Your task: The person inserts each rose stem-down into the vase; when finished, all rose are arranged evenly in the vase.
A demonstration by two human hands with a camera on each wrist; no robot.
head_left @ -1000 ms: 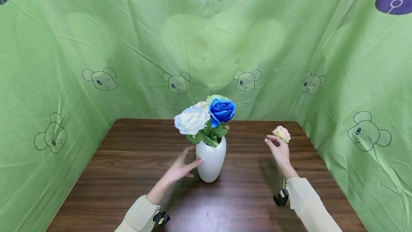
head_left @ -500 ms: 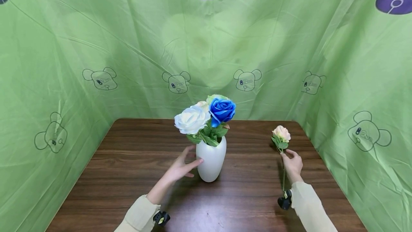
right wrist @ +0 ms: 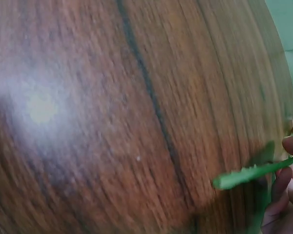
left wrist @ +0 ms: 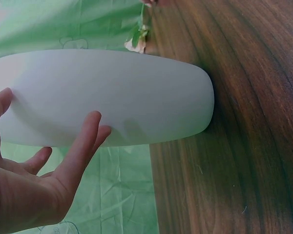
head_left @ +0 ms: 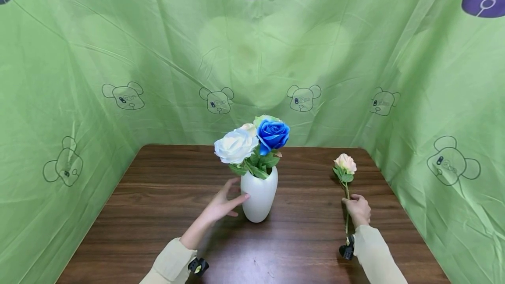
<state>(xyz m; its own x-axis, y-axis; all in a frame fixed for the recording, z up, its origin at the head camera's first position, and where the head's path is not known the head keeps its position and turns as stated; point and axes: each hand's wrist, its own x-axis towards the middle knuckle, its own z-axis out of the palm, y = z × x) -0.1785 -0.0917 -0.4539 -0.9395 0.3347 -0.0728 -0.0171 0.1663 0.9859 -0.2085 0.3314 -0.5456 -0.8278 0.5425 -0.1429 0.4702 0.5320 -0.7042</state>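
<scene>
A white vase (head_left: 258, 198) stands upright mid-table, holding a white rose (head_left: 235, 146), a blue rose (head_left: 273, 136) and a paler bloom behind them. At its left side is my left hand (head_left: 221, 205), fingers spread and relaxed, the thumb tip against the vase wall; in the left wrist view the hand (left wrist: 44, 180) lies alongside the vase (left wrist: 117, 92). On the table's right lies a pale pink flower (head_left: 345, 164) with green leaves. My right hand (head_left: 358, 210) pinches its stem low down. The green stem end (right wrist: 249, 175) sticks out from the fingers in the right wrist view.
The brown wooden table (head_left: 165, 231) carries the vase and the pink flower. Green printed cloth (head_left: 256, 56) encloses its back and both sides. A black wrist camera (head_left: 347, 248) sits at the right cuff, another (head_left: 198, 267) at the left.
My right hand has moved from beside the pink bloom down the stem toward me, uncovering the leaves, and now pinches the stem lower. The left hand and vase have stayed put.
</scene>
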